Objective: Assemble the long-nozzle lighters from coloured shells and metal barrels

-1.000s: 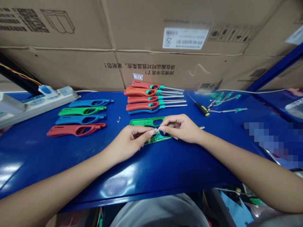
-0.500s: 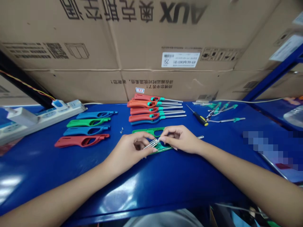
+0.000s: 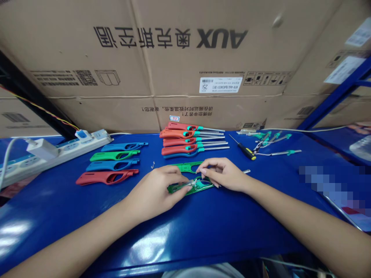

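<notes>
While both hands are over the green shell, it lies as two unjoined halves on the blue table (image 3: 150,226), mid-front: one half (image 3: 185,167) behind, the other (image 3: 210,187) nearer and partly covered. Left hand (image 3: 158,193) pinches a slim part (image 3: 185,186), thumb against fingers, over the near half. Right hand (image 3: 224,174) has curled fingers by the thin wires (image 3: 199,183); can't tell if it grips one. Metal tip (image 3: 246,171) shows past the right hand. Progress, judging by layout: this unit looks partway, wires in view and halves apart, so seating and closing look left. Row of lighters (image 3: 179,142) behind, mostly red, tubes on, looks done. Four handles (image 3: 107,177) at left, no tubes, look unfilled. Tube sets (image 3: 278,153) at right look unused; screwdriver (image 3: 247,151) lies beside them, not in hand. Tiny metal bits (image 3: 153,165) near left hand, too small to identify. Writing: carton (image 3: 174,77) is upside down, reads AUX and 奥克斯空调, plus a line asking for gentle handling. White label (image 3: 221,85) shows 25 and a KFR-46G model code, rest too fine. Small tag (image 3: 174,118) has red figures, unclear. QR code (image 3: 85,77) at left.
</notes>
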`<state>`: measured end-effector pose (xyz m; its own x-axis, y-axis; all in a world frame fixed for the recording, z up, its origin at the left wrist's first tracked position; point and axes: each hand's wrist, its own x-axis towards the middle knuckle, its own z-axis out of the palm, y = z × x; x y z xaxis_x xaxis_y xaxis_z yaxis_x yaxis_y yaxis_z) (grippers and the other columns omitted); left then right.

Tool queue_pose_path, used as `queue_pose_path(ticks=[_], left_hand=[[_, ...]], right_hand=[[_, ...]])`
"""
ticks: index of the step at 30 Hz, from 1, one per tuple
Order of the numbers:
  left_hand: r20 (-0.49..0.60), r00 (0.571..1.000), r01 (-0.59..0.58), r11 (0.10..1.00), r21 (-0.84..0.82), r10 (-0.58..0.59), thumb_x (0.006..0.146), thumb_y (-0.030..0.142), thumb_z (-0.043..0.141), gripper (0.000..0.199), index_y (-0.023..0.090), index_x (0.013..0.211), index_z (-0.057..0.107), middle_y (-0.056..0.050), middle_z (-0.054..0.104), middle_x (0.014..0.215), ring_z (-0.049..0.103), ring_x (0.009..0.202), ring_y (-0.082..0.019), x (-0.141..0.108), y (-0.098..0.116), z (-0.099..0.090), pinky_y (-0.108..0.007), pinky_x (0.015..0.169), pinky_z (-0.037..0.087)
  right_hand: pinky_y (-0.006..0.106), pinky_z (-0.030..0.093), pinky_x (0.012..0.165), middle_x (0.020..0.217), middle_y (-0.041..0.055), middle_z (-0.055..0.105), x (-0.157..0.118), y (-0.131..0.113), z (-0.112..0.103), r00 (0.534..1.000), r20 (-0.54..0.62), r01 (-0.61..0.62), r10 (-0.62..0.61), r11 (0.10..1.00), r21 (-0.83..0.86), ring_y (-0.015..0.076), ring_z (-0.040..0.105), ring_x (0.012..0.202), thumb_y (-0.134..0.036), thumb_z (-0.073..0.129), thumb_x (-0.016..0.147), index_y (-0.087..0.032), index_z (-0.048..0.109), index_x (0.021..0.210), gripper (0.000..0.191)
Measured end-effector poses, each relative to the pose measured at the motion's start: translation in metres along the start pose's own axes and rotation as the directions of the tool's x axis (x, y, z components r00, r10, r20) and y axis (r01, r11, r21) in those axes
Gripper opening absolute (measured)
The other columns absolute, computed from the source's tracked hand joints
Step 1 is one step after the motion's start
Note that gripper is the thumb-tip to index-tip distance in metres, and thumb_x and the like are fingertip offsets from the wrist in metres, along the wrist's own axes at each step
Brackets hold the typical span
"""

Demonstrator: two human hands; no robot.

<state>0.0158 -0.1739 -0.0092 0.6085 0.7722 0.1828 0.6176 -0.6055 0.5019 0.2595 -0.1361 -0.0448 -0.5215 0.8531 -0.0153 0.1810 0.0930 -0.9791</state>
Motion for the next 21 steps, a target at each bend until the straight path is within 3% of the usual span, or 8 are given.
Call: queue_pose_path(ticks=[9,21], left_hand=[[0.159,0.985,0.053,0.997,0.049,-0.061,0.095,0.029,0.062,0.015,0.022,0.102,0.074,-0.004,0.073,0.100,0.068,0.089,-0.021,0.0010,-0.0041,0.0062,-0.033,0.082,0.052],[0.125,0.985,0.120,0.993,0.006,-0.119,0.097,0.029,0.059,0.017,0.023,0.099,0.075,-0.002,0.073,0.095,0.065,0.078,-0.017,0.0012,0.0013,0.0067,-0.027,0.069,0.047]], right_hand=[[0.020,0.035,0.043,0.075,-0.0020,0.064,0.0001,0.0029,-0.0030,1.000,0.011,0.006,-0.006,1.000,0.002,0.0036,0.045,0.044,-0.046,0.065,0.091,-0.015,0.068,0.103,0.033],[0.020,0.035,0.044,0.074,-0.0018,0.064,0.0002,0.0031,-0.0040,1.000,0.018,0.008,-0.007,1.000,-0.017,0.0041,0.046,0.045,-0.046,0.065,0.092,-0.014,0.068,0.104,0.034]])
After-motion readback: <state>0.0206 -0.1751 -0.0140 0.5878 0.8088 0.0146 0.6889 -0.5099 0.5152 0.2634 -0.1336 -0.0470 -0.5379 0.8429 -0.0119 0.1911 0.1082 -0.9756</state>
